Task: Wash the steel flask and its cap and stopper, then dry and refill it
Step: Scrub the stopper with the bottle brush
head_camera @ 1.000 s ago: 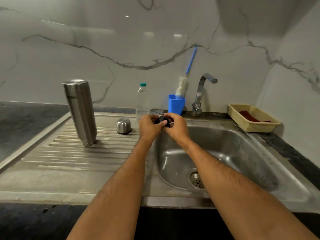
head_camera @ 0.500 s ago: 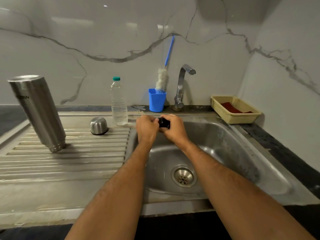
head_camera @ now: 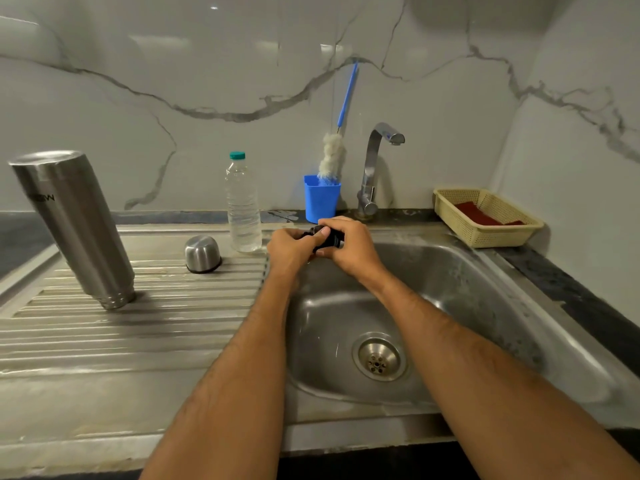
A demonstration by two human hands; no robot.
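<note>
both hands, left hand (head_camera: pixel 289 247) and right hand (head_camera: pixel 349 249), are clamped together on the small black stopper (head_camera: pixel 327 238) above the sink (head_camera: pixel 467 282). the steel flask (head_camera: pixel 74 225) stands upside down on the drainboard (head_camera: pixel 156 327), its cap (head_camera: pixel 202 253) near a water bottle (head_camera: pixel 242 206).

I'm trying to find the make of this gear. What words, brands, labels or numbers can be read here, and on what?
Steel flask: dark lettering near the top, upside down since the flask stands inverted on the draining board; only the end shows, too partial to read as a word.
Water bottle: no label visible.
Blue cup, basket, tap: no text seen.
</note>
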